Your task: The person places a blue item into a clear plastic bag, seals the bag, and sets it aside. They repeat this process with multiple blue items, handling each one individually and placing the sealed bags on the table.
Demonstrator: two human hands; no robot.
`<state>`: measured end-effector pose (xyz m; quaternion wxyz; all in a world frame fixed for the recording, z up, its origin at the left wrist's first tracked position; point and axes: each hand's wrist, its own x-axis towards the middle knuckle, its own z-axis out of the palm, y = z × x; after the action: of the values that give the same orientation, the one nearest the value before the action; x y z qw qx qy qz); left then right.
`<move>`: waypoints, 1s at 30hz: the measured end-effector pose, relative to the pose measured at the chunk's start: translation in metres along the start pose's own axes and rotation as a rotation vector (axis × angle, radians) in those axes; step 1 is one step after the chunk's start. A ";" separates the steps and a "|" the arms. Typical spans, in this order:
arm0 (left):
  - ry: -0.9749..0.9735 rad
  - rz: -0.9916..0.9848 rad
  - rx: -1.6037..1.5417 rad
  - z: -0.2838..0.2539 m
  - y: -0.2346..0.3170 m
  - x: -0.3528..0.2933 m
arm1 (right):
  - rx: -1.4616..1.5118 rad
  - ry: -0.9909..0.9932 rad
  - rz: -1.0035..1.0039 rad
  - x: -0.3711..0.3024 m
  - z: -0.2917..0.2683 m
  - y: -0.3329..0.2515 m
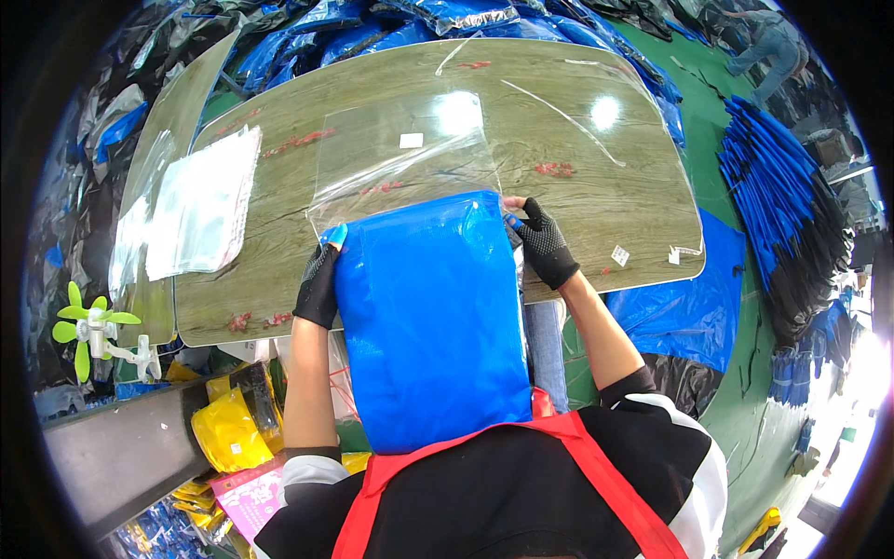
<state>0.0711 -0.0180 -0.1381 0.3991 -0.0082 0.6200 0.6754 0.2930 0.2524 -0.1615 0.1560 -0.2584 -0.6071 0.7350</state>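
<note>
A folded blue plastic sheet (433,326) hangs over the table's near edge toward my body. My left hand (319,282), in a black fingerless glove, grips its far left corner. My right hand (543,247), in a matching dotted glove, pinches the far right corner. Flat on the table lies a clear plastic bag (372,172) with a small white label, its near edge meeting the sheet's far edge. Whether the sheet's edge is inside the bag I cannot tell.
The wood-patterned table (596,224) carries a stack of clear bags (205,205) at left. A green fan (93,326) is clipped near its left corner. Blue packages (391,37) are heaped beyond the far edge. Blue-black bundles (773,186) stand at right; yellow packages (228,429) lie lower left.
</note>
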 end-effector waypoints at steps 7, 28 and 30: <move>0.036 0.085 0.289 0.008 -0.001 -0.031 | -0.571 -0.311 -0.053 -0.040 -0.029 -0.032; -0.070 0.089 0.817 0.055 -0.044 -0.092 | -0.279 0.117 0.141 -0.123 -0.007 -0.039; -0.012 0.035 1.117 0.064 -0.020 -0.093 | -0.692 0.020 0.319 -0.113 -0.023 -0.044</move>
<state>0.1765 -0.0145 -0.0934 0.3353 0.2185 0.8814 0.2509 0.3945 0.2191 -0.0997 -0.0512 -0.3942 -0.7701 0.4989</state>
